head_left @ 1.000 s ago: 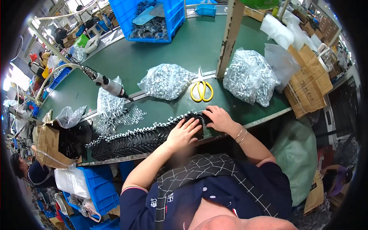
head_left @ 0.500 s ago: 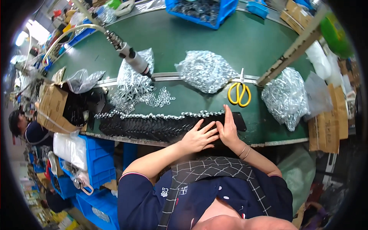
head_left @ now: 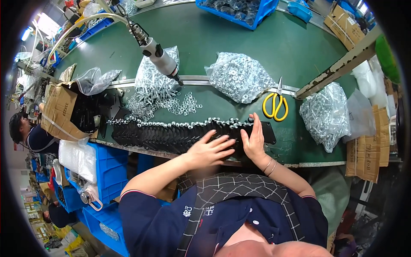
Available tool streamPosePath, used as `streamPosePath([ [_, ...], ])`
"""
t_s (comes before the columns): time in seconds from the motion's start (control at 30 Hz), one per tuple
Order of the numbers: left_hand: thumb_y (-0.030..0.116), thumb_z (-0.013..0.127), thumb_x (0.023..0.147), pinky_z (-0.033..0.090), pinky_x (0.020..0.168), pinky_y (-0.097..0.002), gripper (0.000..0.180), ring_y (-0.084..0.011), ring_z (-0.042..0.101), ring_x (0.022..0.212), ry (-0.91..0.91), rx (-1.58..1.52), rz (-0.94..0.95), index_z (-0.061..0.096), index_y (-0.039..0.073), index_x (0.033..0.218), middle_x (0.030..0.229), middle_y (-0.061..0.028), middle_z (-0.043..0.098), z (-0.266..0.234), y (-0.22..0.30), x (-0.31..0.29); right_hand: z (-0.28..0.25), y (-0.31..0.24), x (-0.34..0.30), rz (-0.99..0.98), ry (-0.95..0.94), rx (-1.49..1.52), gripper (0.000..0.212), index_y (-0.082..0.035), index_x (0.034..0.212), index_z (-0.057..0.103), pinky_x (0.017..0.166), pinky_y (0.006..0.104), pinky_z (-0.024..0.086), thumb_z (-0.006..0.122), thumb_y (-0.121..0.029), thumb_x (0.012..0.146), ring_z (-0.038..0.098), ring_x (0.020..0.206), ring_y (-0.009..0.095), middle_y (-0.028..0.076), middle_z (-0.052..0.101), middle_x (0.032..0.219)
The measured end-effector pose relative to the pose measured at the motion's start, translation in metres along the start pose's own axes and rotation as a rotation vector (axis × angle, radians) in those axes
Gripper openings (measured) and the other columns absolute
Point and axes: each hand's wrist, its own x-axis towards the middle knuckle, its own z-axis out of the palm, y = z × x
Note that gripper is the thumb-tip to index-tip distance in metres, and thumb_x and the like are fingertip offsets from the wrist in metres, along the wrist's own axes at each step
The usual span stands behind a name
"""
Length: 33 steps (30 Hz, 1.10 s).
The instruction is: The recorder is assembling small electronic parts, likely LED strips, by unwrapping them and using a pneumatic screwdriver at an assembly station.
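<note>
A long row of overlapping black metal plates [head_left: 160,139] lies along the near edge of the bench. Small shiny nuts or bolt heads [head_left: 184,124] line the far side of that row. My left hand [head_left: 209,151], slightly blurred, is over the near side of the plates with its fingers spread and nothing in them. At the row's right end, my right hand [head_left: 255,139] stands on edge against the plates, fingers stretched and thumb apart. The last plate [head_left: 268,132] shows just right of it.
An electric screwdriver [head_left: 159,58] hangs over a bag of bolts [head_left: 156,77] and loose nuts [head_left: 188,104]. Beyond the plates sit a bag of nuts [head_left: 239,78], yellow-handled scissors [head_left: 275,105] and another bag of bolts [head_left: 326,115]. A cardboard box [head_left: 60,111] of black parts stands left.
My left hand has moved left along the plates, away from my right hand. My right hand stays at the row's right end. The whole view has shifted slightly.
</note>
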Motion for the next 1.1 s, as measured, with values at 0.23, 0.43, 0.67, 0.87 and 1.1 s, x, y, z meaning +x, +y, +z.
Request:
streamPosePath([
  [0.23,0.041,0.062,0.078,0.027,0.105,-0.0472,0.053,-0.0194,0.039,0.127,-0.011,0.013,0.045,0.047,0.034,0.129,0.141,0.0021,0.039,-0.003,-0.025,-0.015,0.015,-0.003,0.005,0.005,0.059,-0.024,0.070,0.003,0.137,0.022,0.098,0.0425,0.034,0.061,-0.010,0.080,0.041,0.117,0.039,0.022,0.042,0.126],
  [0.43,0.040,0.064,0.076,0.028,0.105,-0.0448,0.052,-0.0192,0.041,0.125,0.020,0.102,0.128,0.049,0.036,0.126,0.139,0.0020,0.041,-0.008,-0.047,-0.015,0.033,-0.012,0.020,0.013,0.145,-0.025,0.071,0.002,0.138,0.020,0.097,0.0416,0.034,0.060,-0.010,0.081,0.043,0.115,0.038,0.022,0.042,0.126],
  [0.67,0.031,0.064,0.075,0.033,0.102,-0.0443,0.045,-0.0220,0.044,0.122,0.094,0.071,0.068,0.056,0.026,0.120,0.134,-0.0037,0.046,-0.004,-0.021,-0.015,0.022,-0.005,0.019,0.006,0.144,0.125,0.070,0.002,0.138,0.020,0.102,0.0383,0.032,0.060,-0.009,0.082,0.040,0.122,0.035,0.022,0.040,0.131],
  [0.87,0.022,0.065,0.074,0.028,0.105,-0.0462,0.046,-0.0245,0.043,0.123,0.176,0.050,-0.022,0.056,0.018,0.119,0.133,-0.0070,0.047,0.012,0.023,0.039,0.015,0.035,0.015,0.119,0.087,0.537,0.069,0.000,0.137,0.025,0.099,0.0359,0.036,0.062,-0.011,0.080,0.044,0.119,0.034,0.022,0.041,0.130],
  [1.1,0.021,0.065,0.073,0.027,0.105,-0.0463,0.039,-0.0243,0.046,0.121,0.216,0.030,-0.074,0.059,0.013,0.111,0.126,-0.0081,0.052,0.018,0.031,0.062,-0.066,0.059,0.059,0.038,0.014,-0.481,0.056,-0.003,0.125,0.038,0.083,0.0398,0.048,0.065,-0.017,0.078,0.056,0.098,0.034,0.019,0.053,0.110],
])
